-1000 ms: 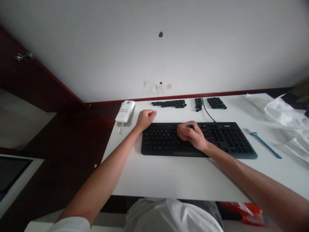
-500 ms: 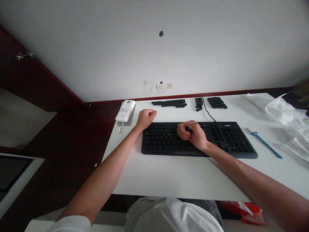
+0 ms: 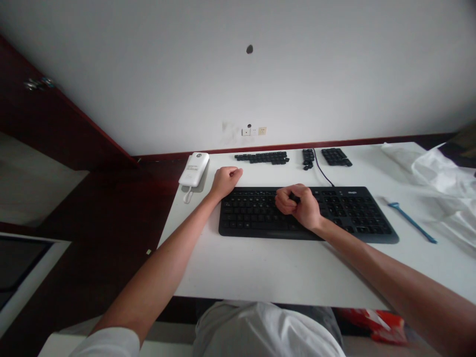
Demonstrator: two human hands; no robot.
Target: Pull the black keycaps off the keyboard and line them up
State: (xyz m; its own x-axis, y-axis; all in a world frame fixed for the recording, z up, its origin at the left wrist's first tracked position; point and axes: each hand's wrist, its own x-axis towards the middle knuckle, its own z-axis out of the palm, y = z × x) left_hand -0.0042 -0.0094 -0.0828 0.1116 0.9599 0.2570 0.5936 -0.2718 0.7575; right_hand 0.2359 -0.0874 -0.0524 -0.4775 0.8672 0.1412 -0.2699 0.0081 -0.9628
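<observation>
Across the middle of a white, flat-topped bench point(image 3: 282, 270) lies a long black plastic keyboard point(image 3: 253, 212). Over the keyboard's centre, the person's right hand point(image 3: 298, 206) is curled into a fist, its grip closed around a small black piece point(image 3: 294, 198), mostly hidden; whether it is a keycap cannot be told. At the keyboard's far left corner, the left hand point(image 3: 226, 181) makes a loose fist with nothing visible inside; whether it touches the keyboard is unclear. Behind the keyboard sit three groups of loose black plastic keycaps: a long strip point(image 3: 261, 158), a small cluster point(image 3: 308, 157) and a compact block point(image 3: 335, 157), from left to right. Beside its right end lies a slim blue tool point(image 3: 412, 223). The step in hand appears to be handling small parts above the keyboard. A next move would probably call for uncurling the right grip enough to bring the piece to the fingertips, the keyboard kept steady.
</observation>
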